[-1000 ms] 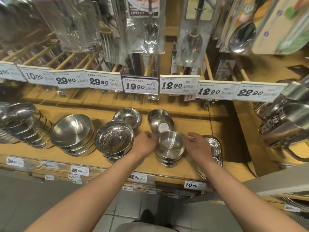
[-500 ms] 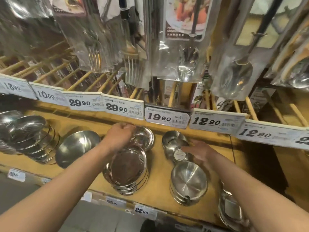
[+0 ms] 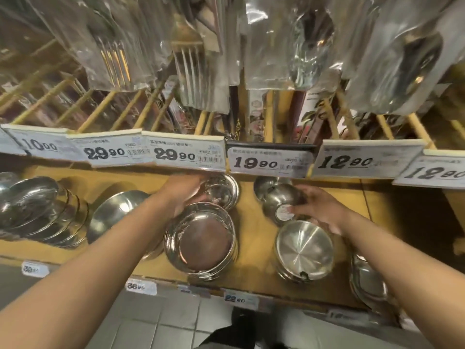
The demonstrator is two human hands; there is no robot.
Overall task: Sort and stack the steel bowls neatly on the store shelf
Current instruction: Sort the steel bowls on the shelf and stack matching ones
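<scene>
Steel bowls sit in groups on a wooden shelf. My left hand grips the rim of a shallow steel bowl at the back, just behind a stack of wide flat bowls. My right hand holds a small tilted bowl with a round label, which leans against another small bowl behind it. A stack of deeper bowls stands in front of my right hand.
At the left lean a row of lidded bowls and a large tilted bowl. Steel trays stand at the right front. Price tags line the rail above, and packaged utensils hang low overhead.
Both hands left the front stack of deeper bowls and reached to the back of the shelf. The left took the shallow bowl, the right closed on the small labelled bowl. The camera moved closer.
</scene>
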